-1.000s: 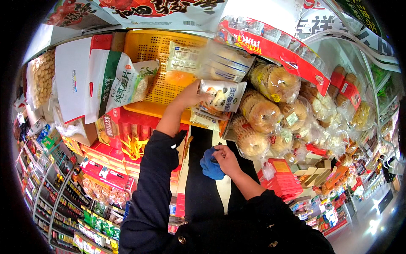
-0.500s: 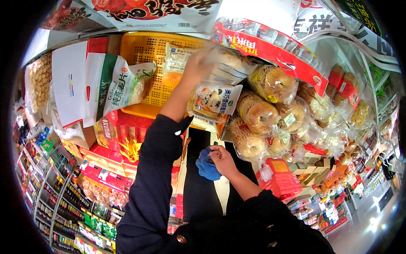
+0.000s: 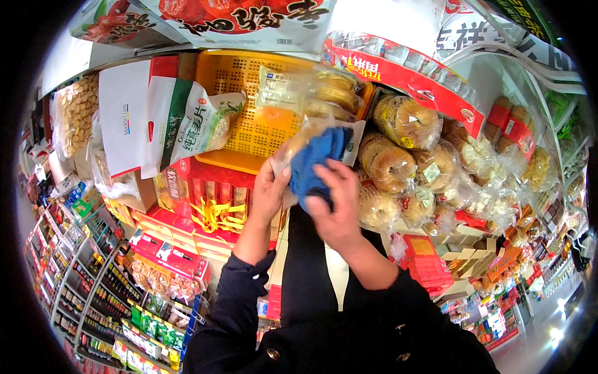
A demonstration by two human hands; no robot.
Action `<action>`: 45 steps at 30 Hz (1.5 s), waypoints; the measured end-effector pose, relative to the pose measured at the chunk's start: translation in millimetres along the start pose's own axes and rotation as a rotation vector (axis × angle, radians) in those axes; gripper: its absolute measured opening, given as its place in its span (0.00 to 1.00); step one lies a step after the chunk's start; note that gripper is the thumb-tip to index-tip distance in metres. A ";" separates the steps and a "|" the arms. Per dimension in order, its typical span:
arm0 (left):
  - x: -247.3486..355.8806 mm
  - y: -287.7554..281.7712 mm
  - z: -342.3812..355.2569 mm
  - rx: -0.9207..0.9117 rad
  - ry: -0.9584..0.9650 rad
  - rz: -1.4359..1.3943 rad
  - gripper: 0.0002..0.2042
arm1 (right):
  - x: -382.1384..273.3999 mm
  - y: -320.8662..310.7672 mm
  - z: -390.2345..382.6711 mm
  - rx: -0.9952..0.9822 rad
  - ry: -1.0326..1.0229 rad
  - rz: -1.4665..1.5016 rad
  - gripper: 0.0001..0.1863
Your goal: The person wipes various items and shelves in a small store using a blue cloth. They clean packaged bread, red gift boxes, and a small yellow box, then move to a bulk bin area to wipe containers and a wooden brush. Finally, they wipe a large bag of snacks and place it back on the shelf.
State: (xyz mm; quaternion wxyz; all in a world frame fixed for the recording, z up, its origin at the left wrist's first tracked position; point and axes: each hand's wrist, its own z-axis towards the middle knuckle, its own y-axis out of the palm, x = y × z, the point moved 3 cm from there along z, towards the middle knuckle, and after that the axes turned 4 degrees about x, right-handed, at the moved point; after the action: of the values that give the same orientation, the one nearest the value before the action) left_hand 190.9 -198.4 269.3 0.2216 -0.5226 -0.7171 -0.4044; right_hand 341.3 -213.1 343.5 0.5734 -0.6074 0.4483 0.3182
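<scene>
My left hand is closed on the left edge of a bread package, held up in front of the yellow basket's near right side. My right hand grips a blue cloth and presses it against the package, covering most of it. A small dark patch shows by the right fingers, too blurred to name. Inside the yellow plastic basket lie a flat pale packet and bagged bread.
Bagged round bread is piled to the right, behind it a red display box. At left stand an oatmeal bag and a bag of round biscuits. Red gift boxes with yellow ribbon sit below the basket.
My left hand has come back from the basket's far right and now holds the package. My right hand has raised the blue cloth from near my body onto it.
</scene>
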 end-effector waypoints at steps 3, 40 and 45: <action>-8.9 -3.3 -28.1 0.056 -0.051 -0.216 0.18 | 7.2 21.5 0.0 -0.046 -0.203 -0.167 0.25; -44.3 29.6 209.3 0.093 0.037 0.518 0.10 | 66.3 -1.8 -104.2 -0.458 0.928 0.420 0.18; -61.4 34.5 209.6 0.047 0.099 0.112 0.08 | 66.6 -4.2 -102.0 -0.435 0.989 0.405 0.16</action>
State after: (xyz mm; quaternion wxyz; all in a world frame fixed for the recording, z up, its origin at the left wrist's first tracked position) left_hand 266.7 -58.9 115.4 0.2914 -0.5358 -0.6843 -0.3996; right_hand 358.5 -325.5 299.4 0.0853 -0.6899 0.6948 0.1848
